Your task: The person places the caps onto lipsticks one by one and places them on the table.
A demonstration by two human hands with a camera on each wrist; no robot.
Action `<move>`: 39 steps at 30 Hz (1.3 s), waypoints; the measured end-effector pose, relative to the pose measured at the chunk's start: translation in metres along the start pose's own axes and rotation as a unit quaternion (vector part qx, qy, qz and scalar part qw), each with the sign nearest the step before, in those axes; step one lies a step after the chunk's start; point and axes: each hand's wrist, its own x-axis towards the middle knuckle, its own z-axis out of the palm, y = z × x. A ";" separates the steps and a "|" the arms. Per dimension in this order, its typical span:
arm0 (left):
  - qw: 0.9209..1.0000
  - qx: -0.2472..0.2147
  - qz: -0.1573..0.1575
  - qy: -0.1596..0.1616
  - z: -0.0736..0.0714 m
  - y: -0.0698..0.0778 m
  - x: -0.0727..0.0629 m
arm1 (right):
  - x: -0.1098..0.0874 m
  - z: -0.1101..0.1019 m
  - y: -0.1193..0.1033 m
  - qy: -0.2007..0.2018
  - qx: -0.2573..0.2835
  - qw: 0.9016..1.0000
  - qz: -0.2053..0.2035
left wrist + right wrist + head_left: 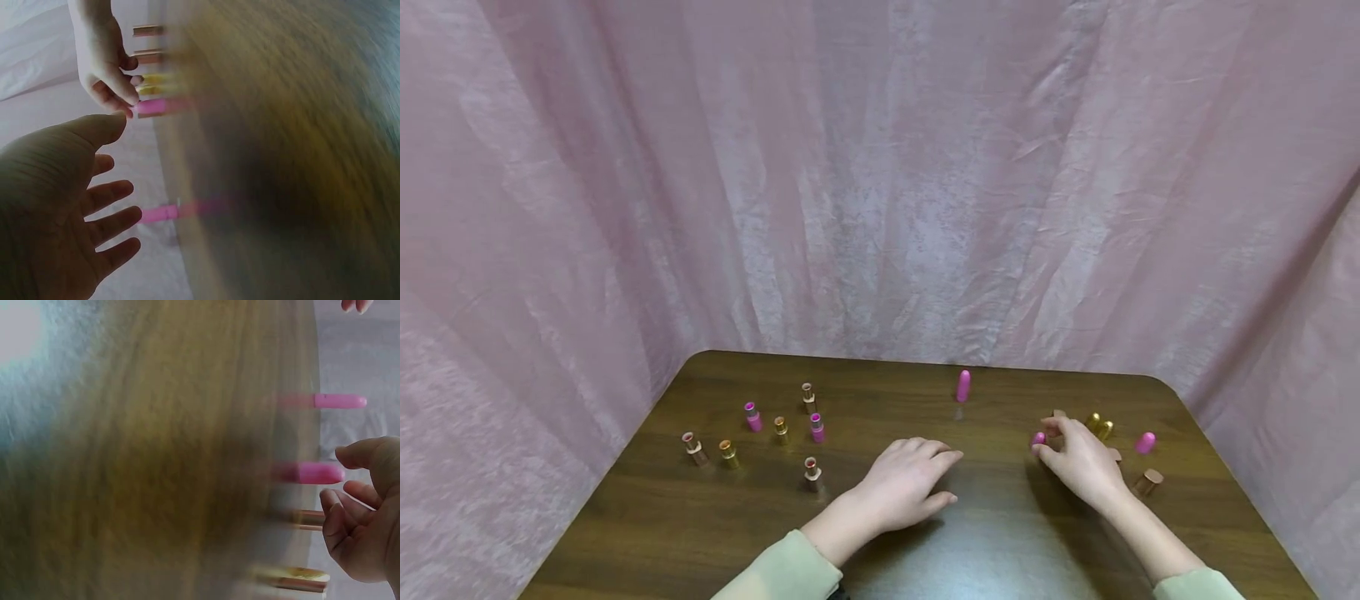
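My right hand (1082, 462) reaches over the right side of the table, thumb and fingers spread around the rounded tip of an upright pink lipstick cap (1038, 437). In the right wrist view, a gap shows between the thumb and the pink cap (320, 473). My left hand (906, 485) hovers palm down over the middle of the table, fingers loosely extended and holding nothing. Beyond it, near the back edge, stands a tall pink lipstick (963, 386). Beside and behind the right hand stand gold caps (1105, 431) and a rose-gold cap (1148, 482), others partly hidden by the hand.
On the left of the wooden table (647, 517) stand several uncapped lipstick tubes: pink (753, 417), gold (728, 454) and rose-gold (694, 448). Another pink cap (1146, 442) stands at the far right. A pink curtain (880, 183) hangs behind the table.
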 end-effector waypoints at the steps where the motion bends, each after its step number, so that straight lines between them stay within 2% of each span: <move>1: 1.000 -0.001 0.000 -0.003 0.002 0.002 0.002 | -0.001 0.002 0.002 -0.001 0.009 1.000 -0.002; 4: 1.000 -0.009 -0.001 -0.010 0.008 0.006 0.006 | -0.001 0.008 0.006 -0.002 0.036 0.999 0.005; 9: 1.000 -0.019 0.004 -0.017 0.012 0.011 0.007 | -0.001 0.012 0.011 0.013 0.043 0.999 0.028; 18: 1.000 -0.016 0.007 -0.023 0.014 0.011 0.003 | 0.001 0.017 0.014 0.020 0.045 0.998 0.037; 22: 1.000 -0.016 0.012 -0.018 0.010 0.011 0.001 | 0.001 0.018 0.014 0.027 0.046 0.998 0.041; 25: 1.000 -0.022 0.016 -0.004 0.001 0.009 -0.001 | 0.000 0.018 0.012 0.034 0.056 0.997 0.047; 29: 0.999 -0.033 0.011 0.025 -0.018 -0.001 -0.007 | -0.002 0.017 0.009 0.037 0.082 0.994 0.055; 33: 0.998 -0.049 -0.018 0.038 -0.041 -0.018 -0.016 | -0.004 0.015 0.005 0.036 0.117 0.991 0.056; 39: 0.993 -0.068 -0.076 0.066 -0.069 -0.053 -0.034 | -0.007 0.016 0.005 0.035 0.145 0.987 0.057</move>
